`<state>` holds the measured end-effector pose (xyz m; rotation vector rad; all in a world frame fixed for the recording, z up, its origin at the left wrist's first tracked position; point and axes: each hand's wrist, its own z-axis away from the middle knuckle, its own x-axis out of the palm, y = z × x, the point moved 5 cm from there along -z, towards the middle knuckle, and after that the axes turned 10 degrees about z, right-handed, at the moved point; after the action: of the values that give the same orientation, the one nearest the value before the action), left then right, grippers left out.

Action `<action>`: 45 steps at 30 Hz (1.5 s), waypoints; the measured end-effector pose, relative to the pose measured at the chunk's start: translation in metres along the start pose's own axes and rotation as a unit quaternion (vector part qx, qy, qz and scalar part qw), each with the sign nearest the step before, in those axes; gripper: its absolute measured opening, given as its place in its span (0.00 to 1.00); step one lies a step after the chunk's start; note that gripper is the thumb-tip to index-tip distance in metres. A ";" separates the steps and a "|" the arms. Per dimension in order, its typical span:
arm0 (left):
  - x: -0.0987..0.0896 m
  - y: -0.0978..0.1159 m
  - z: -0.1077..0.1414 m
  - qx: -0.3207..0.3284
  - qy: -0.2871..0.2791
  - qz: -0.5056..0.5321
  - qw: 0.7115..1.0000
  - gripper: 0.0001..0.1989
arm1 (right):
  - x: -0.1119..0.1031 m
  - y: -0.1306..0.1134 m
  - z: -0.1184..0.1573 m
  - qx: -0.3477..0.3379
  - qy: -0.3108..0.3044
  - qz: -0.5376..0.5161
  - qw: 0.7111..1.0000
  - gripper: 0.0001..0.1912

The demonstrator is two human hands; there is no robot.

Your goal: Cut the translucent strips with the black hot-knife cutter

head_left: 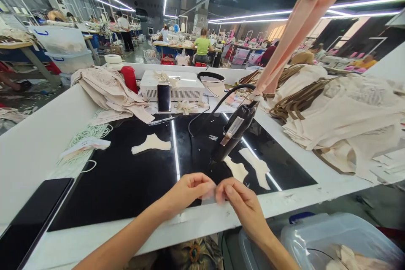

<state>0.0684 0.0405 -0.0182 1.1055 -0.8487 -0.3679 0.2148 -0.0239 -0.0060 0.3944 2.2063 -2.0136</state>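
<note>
My left hand (193, 189) and my right hand (242, 200) meet above the front edge of a glossy black board (133, 185). Both are closed in a pinch, fingertips almost touching and slightly blurred; whatever they hold, if anything, I cannot make out. Just beyond them hangs a black corded handheld tool (234, 130), tilted, its tip low over the board. A peach fabric strip (284, 38) suspends it from above. Cream fabric pieces lie flat on the board: one cut piece (152, 144) at left, a second piece (236, 168) partly behind the tool, and a third piece (257, 168) at right.
A white vented box (172, 86) stands at the back with a phone (164, 98) leaning on it. Beige garments (107, 88) lie back left; a larger garment pile (354, 109) fills the right. A dark tablet-like device (34, 219) lies front left. Below right sits a clear bin (335, 236).
</note>
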 end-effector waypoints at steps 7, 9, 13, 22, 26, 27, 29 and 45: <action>-0.036 0.007 0.040 0.010 0.062 -0.027 0.998 0.13 | 0.021 0.010 -0.003 0.131 -0.059 -0.036 0.989 0.20; -0.045 0.013 0.051 0.012 0.082 -0.056 0.995 0.13 | 0.027 0.016 -0.001 0.158 -0.095 -0.029 0.982 0.21; -0.059 0.024 0.067 0.013 0.119 -0.099 0.988 0.14 | 0.040 0.019 -0.001 0.154 -0.141 0.001 0.978 0.19; -0.088 0.036 0.083 -0.005 0.203 -0.257 0.945 0.12 | 0.068 0.008 -0.015 0.098 -0.133 0.118 0.979 0.15; -0.094 0.045 0.081 0.024 0.227 -0.401 0.887 0.10 | 0.073 -0.002 -0.019 0.025 -0.105 0.204 0.973 0.13; -0.095 0.046 0.080 0.028 0.236 -0.418 0.877 0.09 | 0.074 -0.004 -0.019 0.013 -0.104 0.222 0.969 0.12; -0.097 0.048 0.076 0.028 0.249 -0.439 0.863 0.08 | 0.076 -0.006 -0.020 -0.001 -0.105 0.256 0.961 0.12; -0.130 0.038 0.064 0.062 0.289 -0.428 0.854 0.18 | 0.037 0.013 -0.014 -0.037 -0.009 0.351 0.936 0.09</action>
<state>-0.0689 0.1003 -0.0265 1.5752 0.2068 -0.6700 0.1845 -0.0048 -0.0269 0.9800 1.7533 -1.5240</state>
